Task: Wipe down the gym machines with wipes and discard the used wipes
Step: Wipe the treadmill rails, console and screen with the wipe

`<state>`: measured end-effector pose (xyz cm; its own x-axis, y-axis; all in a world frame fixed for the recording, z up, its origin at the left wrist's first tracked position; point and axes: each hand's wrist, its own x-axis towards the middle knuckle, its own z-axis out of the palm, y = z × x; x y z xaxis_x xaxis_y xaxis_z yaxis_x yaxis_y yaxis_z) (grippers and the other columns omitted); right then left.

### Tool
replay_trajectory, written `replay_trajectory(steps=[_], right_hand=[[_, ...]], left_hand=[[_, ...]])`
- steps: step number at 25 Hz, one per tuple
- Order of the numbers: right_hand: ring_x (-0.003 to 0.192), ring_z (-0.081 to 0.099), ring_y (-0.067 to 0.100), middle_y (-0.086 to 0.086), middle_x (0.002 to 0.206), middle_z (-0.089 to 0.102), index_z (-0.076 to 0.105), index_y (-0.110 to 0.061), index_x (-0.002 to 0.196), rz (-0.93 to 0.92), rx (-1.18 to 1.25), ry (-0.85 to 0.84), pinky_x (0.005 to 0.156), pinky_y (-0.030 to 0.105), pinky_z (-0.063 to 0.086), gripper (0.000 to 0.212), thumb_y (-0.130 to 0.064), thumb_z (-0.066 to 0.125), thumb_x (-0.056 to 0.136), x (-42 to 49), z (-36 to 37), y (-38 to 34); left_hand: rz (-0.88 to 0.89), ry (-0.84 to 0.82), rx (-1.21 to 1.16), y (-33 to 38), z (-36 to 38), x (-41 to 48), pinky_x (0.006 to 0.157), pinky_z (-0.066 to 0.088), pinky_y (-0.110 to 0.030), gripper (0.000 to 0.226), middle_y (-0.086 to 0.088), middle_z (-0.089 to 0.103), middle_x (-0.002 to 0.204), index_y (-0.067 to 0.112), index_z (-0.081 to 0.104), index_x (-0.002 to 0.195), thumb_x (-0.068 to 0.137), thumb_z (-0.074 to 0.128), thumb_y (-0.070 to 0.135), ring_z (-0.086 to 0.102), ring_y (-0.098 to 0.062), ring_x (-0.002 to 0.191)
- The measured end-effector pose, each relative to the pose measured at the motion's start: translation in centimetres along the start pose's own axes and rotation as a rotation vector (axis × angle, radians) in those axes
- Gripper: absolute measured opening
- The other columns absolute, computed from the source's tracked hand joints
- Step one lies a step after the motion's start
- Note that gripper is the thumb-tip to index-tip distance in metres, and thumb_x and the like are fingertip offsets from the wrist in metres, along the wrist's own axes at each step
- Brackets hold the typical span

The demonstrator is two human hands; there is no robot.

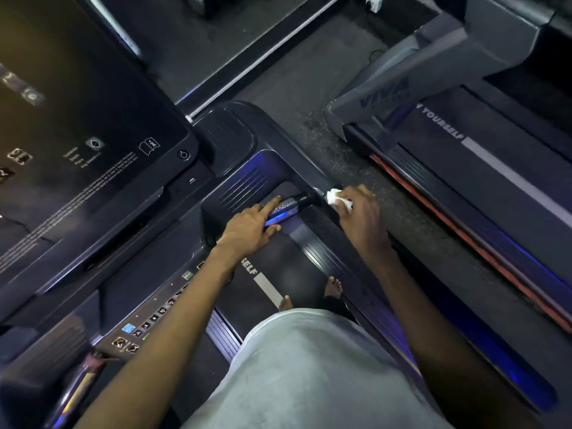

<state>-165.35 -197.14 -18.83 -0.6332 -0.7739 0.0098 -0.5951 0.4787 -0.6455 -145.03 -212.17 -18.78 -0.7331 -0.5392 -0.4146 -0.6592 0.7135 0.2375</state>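
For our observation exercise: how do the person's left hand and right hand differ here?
The left hand holds the grip bar, forefinger straight along it; the right hand pinches a white wipe. The left hand carries no wipe; the right hand presses its wipe on the side rail. Both are bare and touch the same treadmill.
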Motion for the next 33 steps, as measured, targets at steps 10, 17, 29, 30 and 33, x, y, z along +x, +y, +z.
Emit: replay_trajectory(steps=[10,17,29,30,33], right_hand=[[0.095,0.06,0.034,0.012,0.103,0.061,0.065,-0.01,0.1,-0.15,-0.121,-0.085,0.084,0.044,0.049,0.013,-0.007,0.059,0.088,-1.5,2.7,-1.8],[0.092,0.06,0.029,0.011,0.102,0.061,0.065,-0.01,0.115,-0.069,0.092,0.041,0.084,0.039,0.046,0.028,-0.004,0.06,0.087,-2.0,4.3,-5.0],[0.096,0.06,0.031,0.014,0.107,0.063,0.073,-0.011,0.108,-0.245,-0.113,-0.059,0.092,0.036,0.045,0.024,-0.005,0.057,0.092,-1.9,7.9,-7.0],[0.099,0.061,0.031,0.015,0.109,0.063,0.073,-0.008,0.11,-0.203,-0.114,-0.045,0.095,0.035,0.045,0.025,-0.004,0.057,0.092,-1.5,7.7,-6.6],[0.112,0.06,0.035,0.02,0.12,0.062,0.068,0.002,0.116,-0.07,-0.122,-0.011,0.104,0.035,0.042,0.028,0.0,0.052,0.093,-0.8,7.5,-5.9]], left_hand=[[0.005,-0.014,0.095,-0.7,-0.4,-0.6,0.096,0.041,-0.04,0.07,-0.013,0.053,0.129,0.022,0.018,0.155,0.098,0.046,0.052,0.054,-0.033,0.117],[-0.026,0.039,0.059,-3.0,-0.8,-3.8,0.1,0.04,-0.041,0.061,-0.009,0.054,0.136,0.02,0.031,0.15,0.099,0.044,0.05,0.053,-0.03,0.123],[-0.017,0.148,-0.012,-4.6,-2.2,-7.1,0.099,0.041,-0.037,0.061,-0.005,0.059,0.138,0.024,0.04,0.15,0.097,0.05,0.053,0.055,-0.029,0.123],[-0.014,0.146,-0.032,-4.7,-2.3,-7.0,0.099,0.041,-0.037,0.061,-0.006,0.059,0.137,0.024,0.041,0.149,0.096,0.05,0.053,0.055,-0.029,0.123],[0.011,0.143,-0.003,-5.1,-1.9,-6.6,0.106,0.034,-0.036,0.061,-0.007,0.063,0.132,0.022,0.045,0.147,0.095,0.05,0.055,0.055,-0.027,0.122]])
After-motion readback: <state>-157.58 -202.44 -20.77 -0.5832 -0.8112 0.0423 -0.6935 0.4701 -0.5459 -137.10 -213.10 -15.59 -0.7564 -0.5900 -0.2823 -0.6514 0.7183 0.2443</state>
